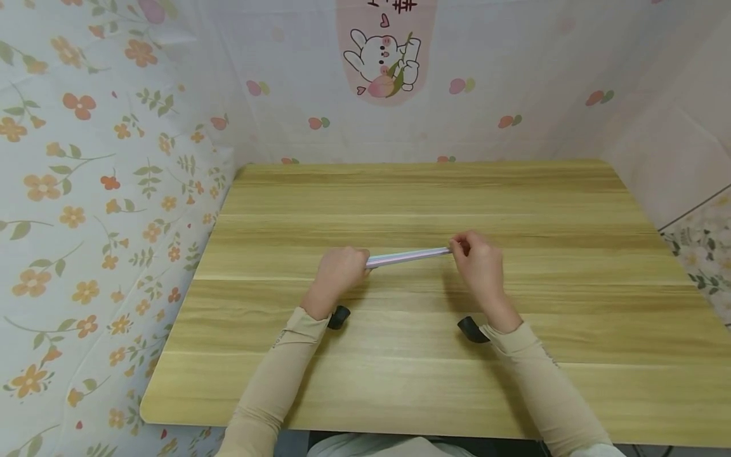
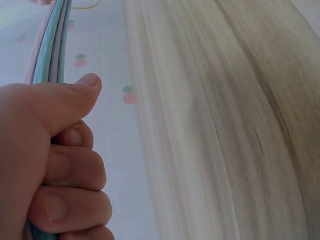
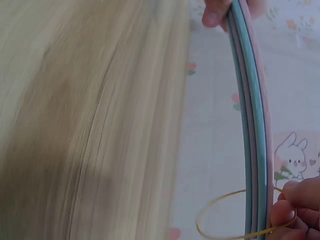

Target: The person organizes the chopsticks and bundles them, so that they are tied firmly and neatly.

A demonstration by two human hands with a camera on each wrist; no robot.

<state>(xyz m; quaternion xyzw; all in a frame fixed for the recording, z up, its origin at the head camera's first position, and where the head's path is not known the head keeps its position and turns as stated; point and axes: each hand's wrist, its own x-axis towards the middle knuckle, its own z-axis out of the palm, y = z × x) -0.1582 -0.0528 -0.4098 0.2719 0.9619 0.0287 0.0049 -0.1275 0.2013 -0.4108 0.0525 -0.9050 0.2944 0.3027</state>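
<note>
My left hand [image 1: 341, 270] grips one end of a bundle of thin pastel sticks [image 1: 407, 256], fingers curled round them and thumb on top. The sticks are pink, teal and lilac, held side by side above the table. At the other end is my right hand [image 1: 481, 266], with thumb and fingertips bent together. The right wrist view shows those fingers [image 3: 286, 212] pinching a thin yellow rubber band [image 3: 212, 200]. The band loops around the sticks [image 3: 257, 125], with slack hanging out on one side. Whether the right fingers also touch the sticks, I cannot tell.
The wood-grain table [image 1: 400, 381] lies beneath both hands. A dark wrist strap part [image 1: 339, 317] shows by the left sleeve and a similar black piece [image 1: 473, 330] by the right. Behind the table hangs a printed cloth [image 1: 285, 76]; a floral cloth [image 1: 85, 222] hangs on the left.
</note>
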